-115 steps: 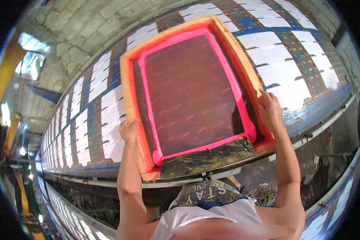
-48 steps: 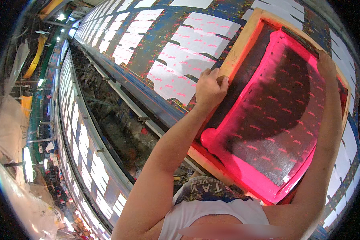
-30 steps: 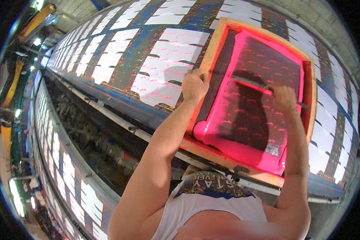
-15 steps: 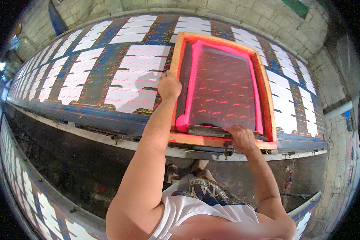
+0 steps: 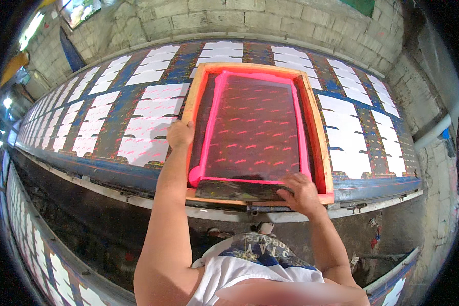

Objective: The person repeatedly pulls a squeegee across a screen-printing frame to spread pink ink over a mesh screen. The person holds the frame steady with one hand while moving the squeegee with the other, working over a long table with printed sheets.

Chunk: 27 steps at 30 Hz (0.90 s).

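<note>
A wooden-framed printing screen [image 5: 322, 148] lies on the long table, its dark mesh [image 5: 252, 127] covered with rows of small pink marks. Thick bright pink ink [image 5: 212, 120] borders the mesh along the far end and both sides. My left hand [image 5: 180, 134] is closed around the frame's left rail. At the near end of the screen, my right hand [image 5: 302, 195] grips the right part of a wide dark squeegee [image 5: 234, 190]. A thin pink line runs along the squeegee's far edge. Under the screen, the table is hidden.
White cut pieces [image 5: 155, 122] lie in two rows along the table [image 5: 61, 154]; those just left of the screen carry pink prints, those to its right [image 5: 346, 137] look plain. A metal rail [image 5: 137, 199] edges the table. Behind me stands another table with white pieces [image 5: 41, 250]. Block walls [image 5: 214, 23] rise beyond.
The view has tilted, so everything sits lower and further left. The squeegee now shows more of its broad face, with a pink line along its edge. Both hands keep their hold.
</note>
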Motion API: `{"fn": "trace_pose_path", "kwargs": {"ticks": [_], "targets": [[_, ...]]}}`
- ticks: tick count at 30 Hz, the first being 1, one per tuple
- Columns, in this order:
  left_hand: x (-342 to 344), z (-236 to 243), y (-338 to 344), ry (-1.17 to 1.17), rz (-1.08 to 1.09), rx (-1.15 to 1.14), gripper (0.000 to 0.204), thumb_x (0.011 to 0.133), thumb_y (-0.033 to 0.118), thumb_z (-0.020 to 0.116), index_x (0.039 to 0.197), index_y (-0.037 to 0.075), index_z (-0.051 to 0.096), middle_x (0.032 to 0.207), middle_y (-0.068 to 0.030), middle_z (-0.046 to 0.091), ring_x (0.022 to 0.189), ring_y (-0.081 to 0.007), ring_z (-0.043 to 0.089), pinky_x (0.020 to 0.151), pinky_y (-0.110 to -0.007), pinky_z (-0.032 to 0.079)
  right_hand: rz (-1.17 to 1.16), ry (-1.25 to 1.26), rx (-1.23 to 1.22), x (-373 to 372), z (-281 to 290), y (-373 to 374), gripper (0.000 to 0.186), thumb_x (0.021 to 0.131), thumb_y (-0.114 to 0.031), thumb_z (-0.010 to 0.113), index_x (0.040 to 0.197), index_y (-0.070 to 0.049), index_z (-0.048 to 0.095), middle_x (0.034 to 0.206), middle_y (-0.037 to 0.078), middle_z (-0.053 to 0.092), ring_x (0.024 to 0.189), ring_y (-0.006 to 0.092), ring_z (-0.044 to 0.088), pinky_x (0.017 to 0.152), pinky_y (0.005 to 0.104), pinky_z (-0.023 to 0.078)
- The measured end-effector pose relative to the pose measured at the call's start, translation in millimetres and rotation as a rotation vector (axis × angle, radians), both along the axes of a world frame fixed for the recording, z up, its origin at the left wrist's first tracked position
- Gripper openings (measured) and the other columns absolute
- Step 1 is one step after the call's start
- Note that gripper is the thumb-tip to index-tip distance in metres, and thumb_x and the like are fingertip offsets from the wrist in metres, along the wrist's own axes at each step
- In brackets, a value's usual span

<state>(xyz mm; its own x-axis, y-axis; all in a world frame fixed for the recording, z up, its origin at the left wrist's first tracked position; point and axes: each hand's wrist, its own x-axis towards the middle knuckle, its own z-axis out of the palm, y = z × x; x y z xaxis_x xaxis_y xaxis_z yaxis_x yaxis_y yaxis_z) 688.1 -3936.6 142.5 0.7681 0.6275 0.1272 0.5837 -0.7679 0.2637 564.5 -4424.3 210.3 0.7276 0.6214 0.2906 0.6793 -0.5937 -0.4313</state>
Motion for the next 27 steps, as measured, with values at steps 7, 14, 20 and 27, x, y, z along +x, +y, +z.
{"fn": "trace_pose_path", "kwargs": {"ticks": [7, 14, 20, 27], "targets": [[6, -4, -7, 0.029, 0.056, 0.084, 0.061, 0.106, 0.059, 0.069, 0.119, 0.0, 0.077, 0.118, -0.0244, 0.08, 0.113, -0.0427, 0.078, 0.098, -0.054, 0.063, -0.565, -0.047, -0.045, 64, -40, -115, 0.054, 0.089, -0.009, 0.085, 0.142, -0.003, 0.071, 0.143, 0.024, 0.07, 0.132, 0.0465, 0.064, 0.117, 0.0542, 0.052], [15, -9, -1, 0.056, 0.039, 0.156, 0.059, 0.106, 0.056, 0.07, 0.114, -0.002, 0.079, 0.113, -0.0272, 0.08, 0.109, -0.0451, 0.079, 0.094, -0.057, 0.063, -0.657, 0.217, 0.052, 112, -54, -123, 0.075, 0.09, -0.011, 0.088, 0.158, -0.003, 0.058, 0.138, 0.026, 0.071, 0.129, 0.048, 0.065, 0.112, 0.0553, 0.054], [17, -16, 16, -0.022, -0.085, 0.047, 0.051, 0.097, 0.047, 0.084, 0.111, -0.002, 0.08, 0.111, -0.0272, 0.08, 0.107, -0.0469, 0.078, 0.095, -0.057, 0.061, -0.734, 0.262, -0.017, 148, -58, -110, 0.08, 0.087, -0.011, 0.087, 0.159, -0.005, 0.055, 0.109, 0.018, 0.077, 0.107, 0.0435, 0.073, 0.097, 0.054, 0.06], [8, -38, 40, -0.156, -0.064, -0.225, 0.043, 0.088, 0.035, 0.093, 0.109, -0.001, 0.083, 0.106, -0.0253, 0.082, 0.102, -0.0443, 0.079, 0.091, -0.052, 0.061, -0.769, 0.179, -0.028, 152, -51, -101, 0.076, 0.085, -0.002, 0.079, 0.158, -0.007, 0.059, 0.106, 0.017, 0.077, 0.106, 0.0407, 0.074, 0.094, 0.0534, 0.06]]}}
